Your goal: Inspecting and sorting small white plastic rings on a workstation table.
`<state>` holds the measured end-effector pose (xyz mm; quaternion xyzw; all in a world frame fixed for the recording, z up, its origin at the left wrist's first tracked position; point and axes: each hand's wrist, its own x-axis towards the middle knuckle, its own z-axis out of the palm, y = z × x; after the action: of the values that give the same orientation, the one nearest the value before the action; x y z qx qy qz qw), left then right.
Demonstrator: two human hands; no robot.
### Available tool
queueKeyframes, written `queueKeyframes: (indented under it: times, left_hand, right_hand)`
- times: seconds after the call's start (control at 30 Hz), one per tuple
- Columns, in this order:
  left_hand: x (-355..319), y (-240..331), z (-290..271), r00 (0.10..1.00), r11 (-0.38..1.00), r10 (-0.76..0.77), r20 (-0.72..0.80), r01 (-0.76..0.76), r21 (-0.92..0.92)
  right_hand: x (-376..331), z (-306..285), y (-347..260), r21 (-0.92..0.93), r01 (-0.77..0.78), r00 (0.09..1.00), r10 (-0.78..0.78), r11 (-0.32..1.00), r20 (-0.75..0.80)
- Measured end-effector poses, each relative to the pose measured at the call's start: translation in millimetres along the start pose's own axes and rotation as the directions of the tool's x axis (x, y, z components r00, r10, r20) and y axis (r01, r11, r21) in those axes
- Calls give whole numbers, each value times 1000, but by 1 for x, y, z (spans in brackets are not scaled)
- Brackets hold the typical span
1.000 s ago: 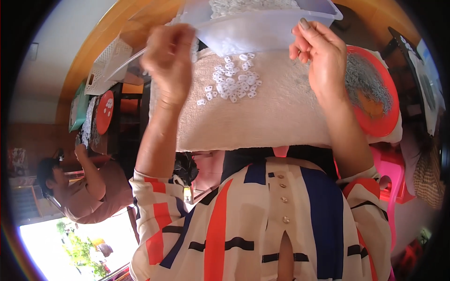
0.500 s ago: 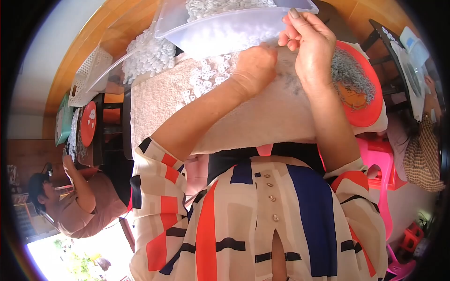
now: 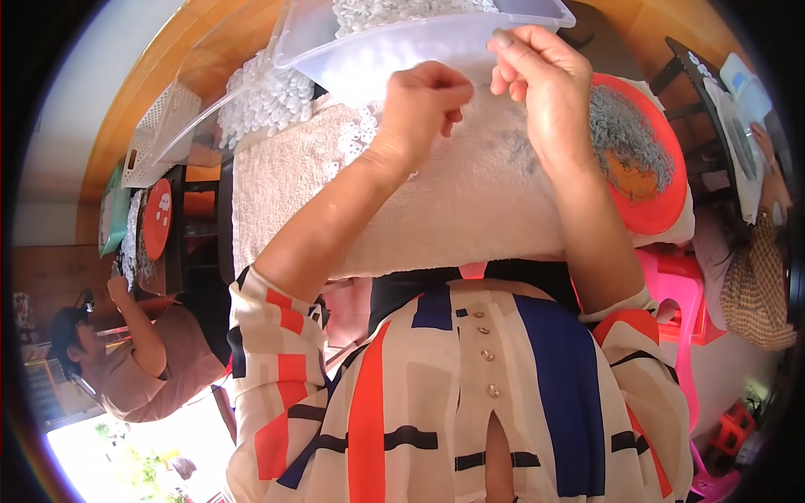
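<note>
My left hand is raised above the beige towel, its thumb and fingers pinched together. To its right, my right hand is closed too, thumb pressed against the curled fingers. Whatever either hand holds is too small to make out. The hands are apart, just in front of a translucent plastic bin. Small white plastic pieces with holes lie loose on the towel, partly covered by my left hand and forearm. Beside my right wrist, a red plate holds a heap of thin grey metal pieces.
White pieces fill the bin, and more are piled to its left. A white perforated basket stands farther left. Another person sits at the left; a second person's arm shows at a right-hand table. A pink chair stands right.
My left hand has moved left, away from my right hand, and now covers part of the loose white pieces. My right hand has shifted slightly left.
</note>
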<state>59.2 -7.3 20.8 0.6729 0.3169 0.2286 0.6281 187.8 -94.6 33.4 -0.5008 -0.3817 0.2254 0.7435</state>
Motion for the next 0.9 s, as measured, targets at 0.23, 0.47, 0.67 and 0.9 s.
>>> queueKeyframes:
  times: [0.23, 0.47, 0.67, 0.9]
  left_hand:
    - [-15, -1, -32, 993, 729, -15, 119, 93, -678]
    - [-21, -15, -30, 985, 683, -31, 169, 144, -716]
    - [-22, -26, -31, 976, 604, -17, 219, 185, -776]
    - [-32, -13, -32, 990, 688, -98, 99, 139, -712]
  right_hand:
    - [-17, 19, 11, -196, 158, 946, -92, 968, 310]
    - [-20, 27, 19, -227, 427, 867, -326, 875, 377]
    - [-19, 27, 25, -376, 589, 793, -423, 715, 438]
    - [-17, 21, 30, -392, 563, 807, -380, 727, 452]
